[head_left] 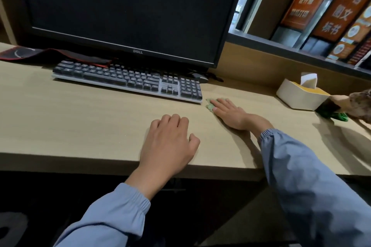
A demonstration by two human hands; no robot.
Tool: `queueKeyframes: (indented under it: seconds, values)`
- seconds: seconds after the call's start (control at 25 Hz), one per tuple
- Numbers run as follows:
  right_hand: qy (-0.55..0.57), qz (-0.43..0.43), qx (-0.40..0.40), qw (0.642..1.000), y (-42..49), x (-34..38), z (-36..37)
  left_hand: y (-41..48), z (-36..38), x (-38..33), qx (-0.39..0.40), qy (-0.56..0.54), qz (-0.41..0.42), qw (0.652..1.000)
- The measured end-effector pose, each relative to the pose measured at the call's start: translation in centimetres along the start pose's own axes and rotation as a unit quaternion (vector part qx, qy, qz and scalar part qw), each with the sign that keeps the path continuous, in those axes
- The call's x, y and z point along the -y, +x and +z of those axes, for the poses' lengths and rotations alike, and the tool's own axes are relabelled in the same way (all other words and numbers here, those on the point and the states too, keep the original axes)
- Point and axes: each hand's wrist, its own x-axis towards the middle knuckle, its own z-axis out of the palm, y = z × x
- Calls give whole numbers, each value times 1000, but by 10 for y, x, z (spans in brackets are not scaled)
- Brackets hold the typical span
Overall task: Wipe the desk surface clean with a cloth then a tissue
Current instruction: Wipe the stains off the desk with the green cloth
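Both hands lie on the desk [80, 110], apart from each other: the left hand [170, 138] rests palm down near the front edge with its fingers loosely curled and nothing under or in it, while the right hand [228, 113] is spread flat, fingers extended, pressing down on a pale green cloth [209, 106]. The cloth sits on the bare wood just off the right end of the keyboard [128, 80], and only its far and left edges show beyond the fingertips. Toward the right rear of the desk stands a white tissue box [295, 96] with a yellow top, and a white tissue [308, 79] stands up out of its slot. Just beside the box, at the right edge of the view, is a brown and green object [341, 108] that is blurred and cut off, so what it is cannot be told. A dark monitor [124, 10] rises behind the keyboard and fills much of the upper view; a black mouse [199, 78] lies near its foot, just beyond the keyboard's right corner. A black and red mat [50, 55] is partly tucked under the keyboard's far left side. A low wooden back panel [251, 66] borders the desk on the right, and above it orange signs [329, 2] with white characters show behind a ledge. Both arms wear blue sleeves [313, 186] gathered at the wrist.
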Motion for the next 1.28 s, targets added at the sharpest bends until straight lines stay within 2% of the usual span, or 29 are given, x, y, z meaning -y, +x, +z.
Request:
queueKeyframes:
  seconds: [0.32,0.52,0.64,0.88,1.16,1.28]
  values:
    - [-23,85,21,996,112,-48,-41,3,-5,-2,39,0,-5,999]
    - [-3,125,30,992,125,-43,-56,2,-4,-3,43,-13,-26,999]
    - [15,133,2,991,125,-42,-57,6,-2,-1,37,-18,-26,999]
    - [-6,62,-3,998,82,-46,-37,8,-1,0,44,-25,-32,998]
    - [11,-15,-2,1000,-70,-33,6,2,-1,0,31,-20,-20,999]
    - [-2,-23,-7,1000,-124,-32,30,2,-2,0,20,-34,-19,999]
